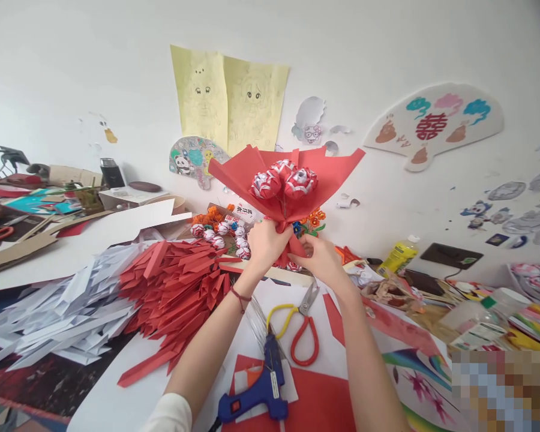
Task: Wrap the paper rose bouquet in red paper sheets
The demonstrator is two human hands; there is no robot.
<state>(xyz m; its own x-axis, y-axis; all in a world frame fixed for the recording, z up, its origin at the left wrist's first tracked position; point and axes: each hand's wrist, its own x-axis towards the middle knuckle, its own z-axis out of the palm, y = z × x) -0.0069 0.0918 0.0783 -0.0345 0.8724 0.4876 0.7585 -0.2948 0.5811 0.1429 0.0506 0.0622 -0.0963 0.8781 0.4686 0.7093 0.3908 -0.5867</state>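
A bouquet of red-and-white folded paper flowers (pixel 300 182) stands upright in a red paper wrapper (pixel 337 174), held up before me over the table. My left hand (pixel 270 241) is closed around the gathered neck of the wrapper. At the lower right of the neck, my right hand (pixel 317 255) pinches the red paper with thumb and fingers. Below my hands lie scissors (pixel 305 309) with one yellow and one red handle, partly opened. A blue glue gun (pixel 267 387) rests nearer to me on red and white paper.
Piles of folded red strips (pixel 175 288) and white strips (pixel 72 318) cover the left. Finished small paper flowers (pixel 220 234) sit behind my left hand. A yellow bottle (pixel 398 255) and assorted clutter stand at right, against the wall.
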